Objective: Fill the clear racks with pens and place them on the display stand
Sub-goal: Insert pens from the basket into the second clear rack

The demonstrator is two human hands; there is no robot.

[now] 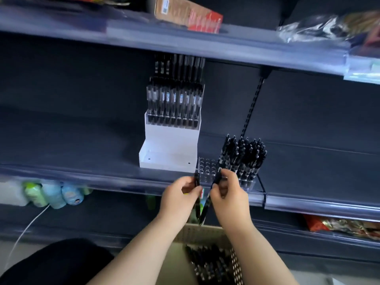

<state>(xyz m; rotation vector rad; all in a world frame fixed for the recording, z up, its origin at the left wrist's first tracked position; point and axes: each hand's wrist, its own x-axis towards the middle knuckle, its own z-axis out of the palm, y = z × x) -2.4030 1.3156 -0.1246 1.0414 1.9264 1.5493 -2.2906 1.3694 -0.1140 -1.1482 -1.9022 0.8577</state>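
Note:
A white stepped display stand (pixel 170 140) sits on the dark shelf, its upper steps filled with racks of black pens (pixel 174 99). To its right a clear rack (pixel 207 169) stands at the shelf's front edge; its right half holds upright black pens (pixel 244 155), its left holes are empty. My left hand (pixel 181 194) grips one black pen (pixel 197 179) just in front of the rack. My right hand (pixel 228 192) pinches another black pen (pixel 214 182), tilted, beside it. Below, a perforated basket (pixel 205 233) holds several loose black pens (pixel 211 264).
The dark shelf (pixel 82 145) stretches left and right of the stand. An upper shelf carries a red-and-brown box (pixel 189 15) and bagged goods (pixel 329 27). Pastel bottles (pixel 53 194) lie on the lower shelf at left, snack packets (pixel 339 225) at right. A white cable (pixel 26 229) hangs lower left.

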